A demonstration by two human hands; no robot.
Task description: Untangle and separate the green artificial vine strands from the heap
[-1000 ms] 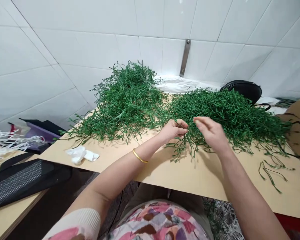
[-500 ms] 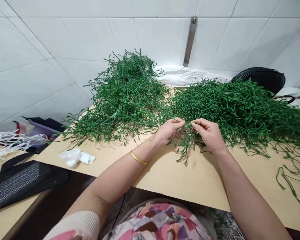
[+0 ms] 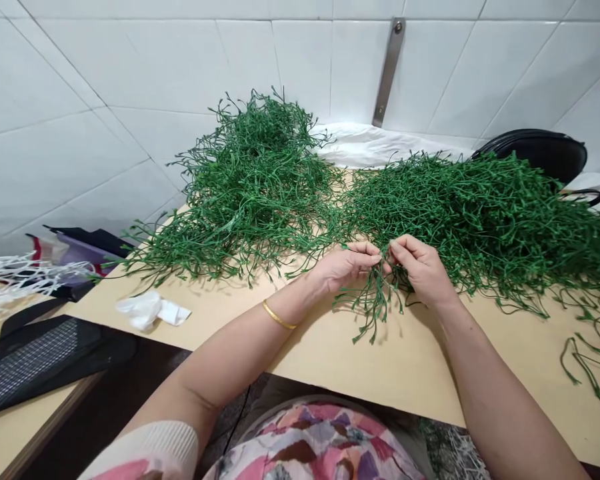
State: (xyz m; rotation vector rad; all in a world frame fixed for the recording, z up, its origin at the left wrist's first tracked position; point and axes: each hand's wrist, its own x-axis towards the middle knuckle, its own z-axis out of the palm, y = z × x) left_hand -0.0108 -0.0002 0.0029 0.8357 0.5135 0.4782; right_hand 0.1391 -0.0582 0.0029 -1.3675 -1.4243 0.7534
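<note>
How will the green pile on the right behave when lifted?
The green pile will likely snag, since its thin strands interlace. It should be floppy: strands curve at its near edge. Probably light for its bulk, being loosely heaped.

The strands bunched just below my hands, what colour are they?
The strands are green, showing best in the head view.

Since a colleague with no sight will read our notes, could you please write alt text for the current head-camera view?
A person's bare hands, close together, finger a small bunch of green strands over a tan table. Beyond them, a left heap and a right heap of similar strands lie before a white tiled wall.
</note>
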